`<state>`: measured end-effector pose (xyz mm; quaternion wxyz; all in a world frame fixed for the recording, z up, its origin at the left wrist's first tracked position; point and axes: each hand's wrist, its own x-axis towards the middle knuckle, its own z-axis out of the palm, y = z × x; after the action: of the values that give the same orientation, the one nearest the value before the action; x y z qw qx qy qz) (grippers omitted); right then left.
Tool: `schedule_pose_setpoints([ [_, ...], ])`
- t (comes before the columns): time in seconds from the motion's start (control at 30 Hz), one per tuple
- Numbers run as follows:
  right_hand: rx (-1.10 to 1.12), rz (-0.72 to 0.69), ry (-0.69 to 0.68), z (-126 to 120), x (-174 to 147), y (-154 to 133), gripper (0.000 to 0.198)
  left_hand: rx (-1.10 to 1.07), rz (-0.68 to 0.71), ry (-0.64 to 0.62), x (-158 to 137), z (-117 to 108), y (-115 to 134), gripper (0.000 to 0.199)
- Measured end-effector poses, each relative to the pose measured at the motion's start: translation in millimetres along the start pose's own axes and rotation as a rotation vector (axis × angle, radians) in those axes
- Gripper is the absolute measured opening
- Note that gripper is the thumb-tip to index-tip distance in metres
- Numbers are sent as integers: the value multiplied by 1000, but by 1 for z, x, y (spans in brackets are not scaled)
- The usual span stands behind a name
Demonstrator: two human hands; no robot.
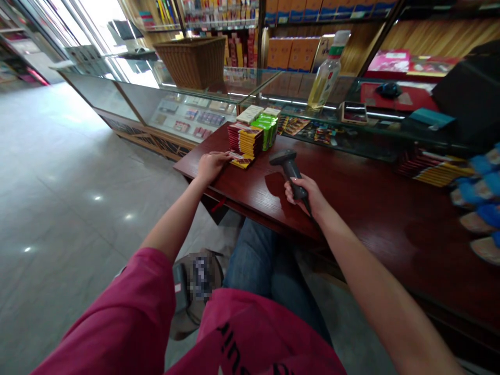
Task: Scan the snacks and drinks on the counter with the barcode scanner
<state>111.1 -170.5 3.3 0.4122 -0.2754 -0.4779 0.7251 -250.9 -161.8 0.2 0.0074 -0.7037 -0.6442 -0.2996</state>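
In my right hand (307,195) is a dark handheld barcode scanner (291,169), fingers wrapped round its handle and its head pointing left over the desk. My left hand (213,166) rests at the desk's front left edge, its fingertips on a red-and-yellow wrapped chocolate bar (242,161) lying flat. Right behind that bar rise stacks of similar chocolate bars (244,139). Green packets (266,127) stand beside them, and white-topped packs (250,113) sit behind.
The reddish-brown desk (351,208) adjoins a glass display counter (273,96). On the glass are a wicker basket (193,62), a bottle (326,75) and a phone (354,112). More chocolate bars (433,166) and blue-and-beige items (484,192) lie at right.
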Motion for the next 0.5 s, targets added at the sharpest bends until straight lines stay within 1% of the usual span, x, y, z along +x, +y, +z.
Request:
schedule_pose_setpoints([
  [0.17, 1, -6, 46, -23, -10, -12, 33, 82, -18, -6, -7, 4, 0, 44],
  [0.27, -4, -45, 86, -46, -18, -19, 32, 86, 3, -24, -9, 3, -1, 48],
  [0.33, -38, -91, 137, -65, -24, -25, 32, 94, 39, 7, -9, 1, 5, 52],
  [0.4, -105, -154, 208, -86, -33, -32, 33, 82, 105, 43, -7, 1, 21, 56],
  [0.43, -140, -192, 249, -97, -38, -36, 35, 63, 149, 51, -4, 4, 34, 56],
  [0.5, -198, -273, 340, -119, -49, -45, 39, 5, 253, 31, 3, 17, 69, 52],
])
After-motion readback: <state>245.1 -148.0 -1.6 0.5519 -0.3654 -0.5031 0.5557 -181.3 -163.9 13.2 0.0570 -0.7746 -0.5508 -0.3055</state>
